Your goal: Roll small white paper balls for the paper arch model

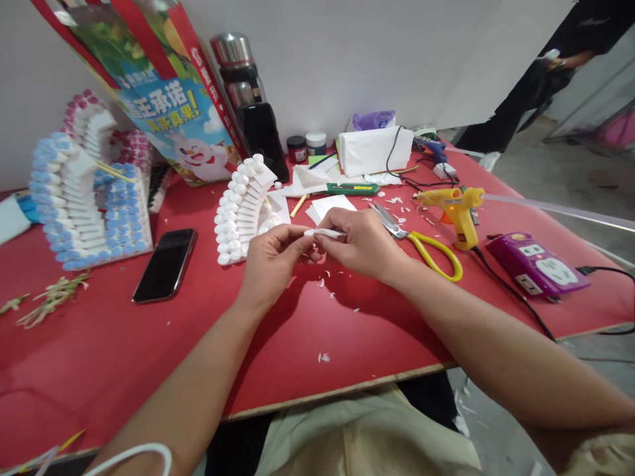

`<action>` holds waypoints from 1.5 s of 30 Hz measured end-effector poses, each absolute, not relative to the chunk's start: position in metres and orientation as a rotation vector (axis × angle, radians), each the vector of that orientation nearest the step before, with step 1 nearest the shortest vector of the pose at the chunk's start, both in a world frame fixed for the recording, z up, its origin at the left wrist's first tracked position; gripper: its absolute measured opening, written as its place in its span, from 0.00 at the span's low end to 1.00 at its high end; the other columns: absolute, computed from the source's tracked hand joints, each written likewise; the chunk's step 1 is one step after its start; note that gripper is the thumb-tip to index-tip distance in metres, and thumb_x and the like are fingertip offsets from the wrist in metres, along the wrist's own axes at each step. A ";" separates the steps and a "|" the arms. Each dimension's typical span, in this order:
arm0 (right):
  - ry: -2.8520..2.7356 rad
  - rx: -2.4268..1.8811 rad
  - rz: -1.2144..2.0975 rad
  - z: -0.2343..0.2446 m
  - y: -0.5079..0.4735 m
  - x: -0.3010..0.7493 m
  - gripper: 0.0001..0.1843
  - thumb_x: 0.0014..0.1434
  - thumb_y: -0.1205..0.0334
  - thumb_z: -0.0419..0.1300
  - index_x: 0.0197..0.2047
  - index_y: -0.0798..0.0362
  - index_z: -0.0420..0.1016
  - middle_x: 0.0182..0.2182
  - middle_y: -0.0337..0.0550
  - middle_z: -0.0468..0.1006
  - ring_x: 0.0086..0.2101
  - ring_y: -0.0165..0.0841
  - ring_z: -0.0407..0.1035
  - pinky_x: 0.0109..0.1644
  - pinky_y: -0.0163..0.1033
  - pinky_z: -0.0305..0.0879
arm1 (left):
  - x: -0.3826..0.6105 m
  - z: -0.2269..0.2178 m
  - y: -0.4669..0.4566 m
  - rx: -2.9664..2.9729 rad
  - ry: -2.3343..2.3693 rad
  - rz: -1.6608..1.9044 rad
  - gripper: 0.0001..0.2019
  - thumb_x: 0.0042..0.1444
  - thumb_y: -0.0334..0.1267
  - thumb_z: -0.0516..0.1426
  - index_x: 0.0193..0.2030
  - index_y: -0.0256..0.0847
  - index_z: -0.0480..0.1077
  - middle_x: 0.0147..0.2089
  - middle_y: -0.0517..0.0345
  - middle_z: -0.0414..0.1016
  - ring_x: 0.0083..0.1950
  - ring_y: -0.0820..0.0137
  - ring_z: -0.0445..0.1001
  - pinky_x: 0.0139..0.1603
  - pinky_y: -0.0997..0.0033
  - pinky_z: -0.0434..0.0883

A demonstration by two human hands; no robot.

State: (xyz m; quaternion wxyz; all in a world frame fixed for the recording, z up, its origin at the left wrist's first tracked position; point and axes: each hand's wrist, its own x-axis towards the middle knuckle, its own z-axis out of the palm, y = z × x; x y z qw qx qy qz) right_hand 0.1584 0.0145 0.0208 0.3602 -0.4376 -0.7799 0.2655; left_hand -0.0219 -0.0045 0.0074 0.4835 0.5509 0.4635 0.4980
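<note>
Above the near part of the red tabletop, the left hand and the right hand meet, each pinching one end of a small white paper roll between thumb and fingertips. The roll lies roughly level, held off the surface. Tiny white scraps are scattered on the tabletop beneath and in front of the hands.

Just behind the left hand stands a curved white model built of stacked paper rolls with rounded ends. To its left lies a black phone, screen dark. Just beyond the right hand rest yellow-handled scissors, and further right a yellow glue gun stands beside a purple power strip.

Farther left sits a larger blue-and-white model of the same kind. Toward the wall stand a steel flask, a black container, two small jars, a white tissue pack and a colourful printed bag.
</note>
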 end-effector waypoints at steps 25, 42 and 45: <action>-1.240 -0.995 1.834 0.018 0.022 0.155 0.11 0.66 0.57 0.65 0.37 0.55 0.74 0.29 0.47 0.84 0.27 0.36 0.81 0.26 0.34 0.77 | -0.031 0.011 -0.006 2.021 1.337 1.196 0.06 0.67 0.39 0.58 0.43 0.43 0.77 0.37 0.55 0.77 0.40 0.65 0.77 0.38 0.70 0.71; -1.866 -1.236 0.913 0.021 0.013 0.150 0.05 0.62 0.64 0.60 0.33 0.54 0.72 0.25 0.42 0.78 0.25 0.33 0.73 0.27 0.35 0.58 | -0.026 0.013 -0.008 1.502 1.234 1.120 0.07 0.62 0.40 0.63 0.40 0.39 0.77 0.21 0.64 0.71 0.18 0.75 0.67 0.20 0.76 0.65; -2.121 -1.293 0.351 0.018 0.013 0.149 0.05 0.62 0.63 0.58 0.35 0.55 0.73 0.22 0.40 0.73 0.24 0.32 0.65 0.29 0.38 0.47 | -0.025 0.011 -0.006 1.382 1.202 1.127 0.08 0.61 0.40 0.64 0.39 0.38 0.77 0.21 0.63 0.72 0.18 0.76 0.67 0.19 0.77 0.64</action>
